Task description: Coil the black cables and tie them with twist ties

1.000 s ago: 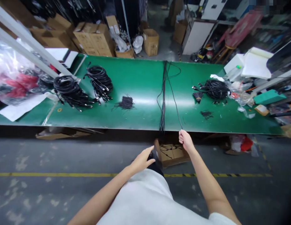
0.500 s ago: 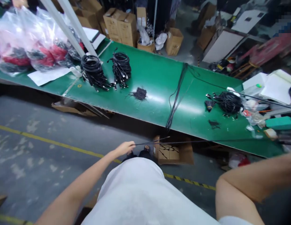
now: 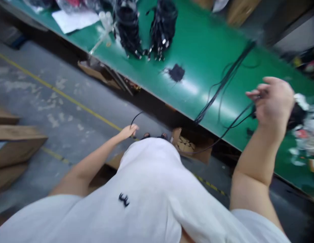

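My left hand (image 3: pixel 130 131) is closed on a thin black cable (image 3: pixel 135 117), whose short end curves up above the fingers. It hangs low, in front of the table edge. My right hand (image 3: pixel 275 101) is raised over the right part of the green table (image 3: pixel 194 33). Its fingers are curled around a black cable (image 3: pixel 221 137) that sags down past the table edge toward my waist. Blur hides the exact grip. Left of this hand, a bunch of long black cables (image 3: pixel 226 79) lies across the table and hangs over its front edge.
Two coiled cable bundles (image 3: pixel 163 27) and a small pile of short black strips (image 3: pixel 176 72) lie on the table. White paper (image 3: pixel 74 18) is farther left. Below the edge stands an open cardboard box (image 3: pixel 204 157); more cardboard (image 3: pixel 17 145) is at left.
My right hand has come in from beyond the right side to above the table. The cable, stretched straight before, now hangs slack. The view has turned and shifted.
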### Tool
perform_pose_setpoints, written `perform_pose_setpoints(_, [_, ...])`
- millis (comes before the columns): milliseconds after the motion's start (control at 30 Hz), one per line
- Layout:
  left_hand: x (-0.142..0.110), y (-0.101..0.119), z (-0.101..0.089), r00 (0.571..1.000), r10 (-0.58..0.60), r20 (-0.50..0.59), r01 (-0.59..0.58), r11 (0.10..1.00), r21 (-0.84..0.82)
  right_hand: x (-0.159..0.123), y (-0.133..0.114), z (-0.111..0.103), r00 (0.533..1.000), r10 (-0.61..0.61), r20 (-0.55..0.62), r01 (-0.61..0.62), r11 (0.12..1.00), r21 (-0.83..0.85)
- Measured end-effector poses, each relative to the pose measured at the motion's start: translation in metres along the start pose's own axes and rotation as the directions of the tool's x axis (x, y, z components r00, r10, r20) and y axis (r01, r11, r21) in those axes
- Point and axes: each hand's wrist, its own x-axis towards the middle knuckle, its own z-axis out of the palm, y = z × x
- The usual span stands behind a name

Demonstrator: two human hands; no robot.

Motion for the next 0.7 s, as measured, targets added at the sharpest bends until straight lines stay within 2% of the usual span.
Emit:
perform_pose_setpoints(67, [0.005,0.023,0.002,1.000,0.016,0.002,-0.016,0.999,-0.036,-0.008,-0.003,0.059,0.994,0.059,0.092,-0.049,0.993,-0.107])
perform_pose_setpoints(100, [0.004,0.035,0.002,0.996,0.085,0.017,-0.083,0.995,-0.059,-0.019,-0.011,0.089,0.990,0.040,0.137,-0.012,0.979,-0.202])
perform_pose_setpoints(133, [0.001,0.047,0.001,0.989,0.141,0.052,-0.138,0.989,-0.060,-0.034,-0.023,0.118,0.976,-0.038,0.212,0.096,0.958,-0.269])
perform_pose_setpoints(167, [-0.005,0.060,0.000,0.980,0.174,0.096,-0.169,0.984,-0.056,-0.053,-0.037,0.145,0.939,-0.161,0.305,0.247,0.931,-0.269])
perform_pose_setpoints(200, [-0.012,0.072,-0.002,0.967,0.212,0.140,-0.204,0.976,-0.072,-0.073,-0.052,0.170,0.863,-0.297,0.409,0.403,0.892,-0.204])
perform_pose_setpoints(233, [-0.021,0.084,-0.005,0.955,0.238,0.178,-0.223,0.970,-0.100,-0.093,-0.065,0.193,0.736,-0.414,0.536,0.527,0.847,-0.070])
perform_pose_setpoints(267, [-0.029,0.093,-0.008,0.944,0.259,0.203,-0.233,0.962,-0.142,-0.111,-0.075,0.213,0.596,-0.469,0.651,0.551,0.829,0.093])
perform_pose_setpoints(300, [-0.036,0.099,-0.013,0.936,0.277,0.215,-0.234,0.950,-0.205,-0.124,-0.080,0.229,0.479,-0.479,0.736,0.488,0.842,0.231])
perform_pose_setpoints(333, [-0.042,0.101,-0.020,0.932,0.289,0.220,-0.223,0.933,-0.281,-0.132,-0.081,0.239,0.420,-0.456,0.785,0.379,0.874,0.305])
perform_pose_setpoints(367, [-0.047,0.099,-0.028,0.930,0.294,0.220,-0.202,0.910,-0.361,-0.133,-0.076,0.243,0.436,-0.409,0.802,0.273,0.909,0.315])
perform_pose_setpoints(400, [-0.050,0.094,-0.038,0.932,0.291,0.218,-0.173,0.882,-0.437,-0.129,-0.067,0.241,0.514,-0.346,0.785,0.195,0.938,0.286])
perform_pose_setpoints(467, [-0.055,0.074,-0.059,0.937,0.274,0.217,-0.111,0.823,-0.558,-0.105,-0.038,0.218,0.750,-0.217,0.625,0.132,0.975,0.180])
perform_pose_setpoints(500, [-0.058,0.062,-0.069,0.940,0.263,0.217,-0.086,0.798,-0.597,-0.090,-0.020,0.201,0.846,-0.157,0.509,0.122,0.987,0.103])
perform_pose_setpoints(533, [-0.061,0.050,-0.079,0.946,0.252,0.203,-0.069,0.772,-0.632,-0.073,-0.002,0.183,0.906,-0.108,0.410,0.110,0.994,0.019])
perform_pose_setpoints(567, [-0.064,0.038,-0.088,0.955,0.240,0.175,-0.061,0.735,-0.675,-0.059,0.015,0.166,0.949,-0.052,0.310,0.079,0.994,-0.074])
perform_pose_setpoints(633, [-0.070,0.021,-0.103,0.975,0.215,0.054,-0.086,0.592,-0.801,-0.041,0.043,0.139,0.983,0.059,0.172,-0.013,0.966,-0.259])
perform_pose_setpoints(667, [-0.072,0.015,-0.108,0.981,0.194,-0.029,-0.122,0.487,-0.865,-0.041,0.051,0.132,0.982,0.094,0.162,-0.030,0.933,-0.358])
perform_pose_setpoints(700, [-0.073,0.013,-0.110,0.980,0.168,-0.108,-0.165,0.379,-0.911,-0.046,0.053,0.130,0.971,0.114,0.209,-0.006,0.889,-0.457])
